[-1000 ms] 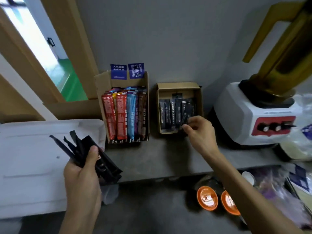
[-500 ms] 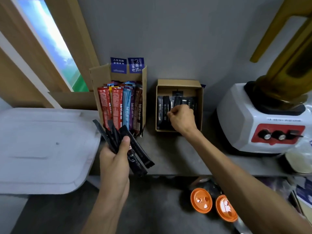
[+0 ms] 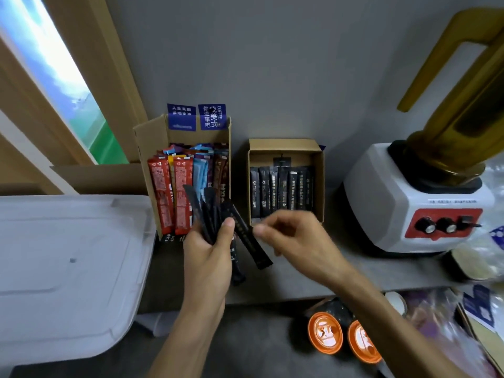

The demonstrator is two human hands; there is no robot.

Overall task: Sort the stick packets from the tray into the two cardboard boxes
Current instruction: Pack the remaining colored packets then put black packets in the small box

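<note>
My left hand (image 3: pixel 210 257) grips a fan of black packets (image 3: pixel 246 240) in front of tall box (image 3: pixel 147 143), whose blue flap (image 3: pixel 212 117) reads "COFFEE". Right hand (image 3: pixel 294 238) is curled beside them; can't tell if it's pinching. More packets stand in small box (image 3: pixel 318 186).

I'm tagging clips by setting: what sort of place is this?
Likely a café or pantry drinks counter: cardboard boxes of stick packets, one box labelled COFFEE, a blender, and orange-lidded cups below.
</note>
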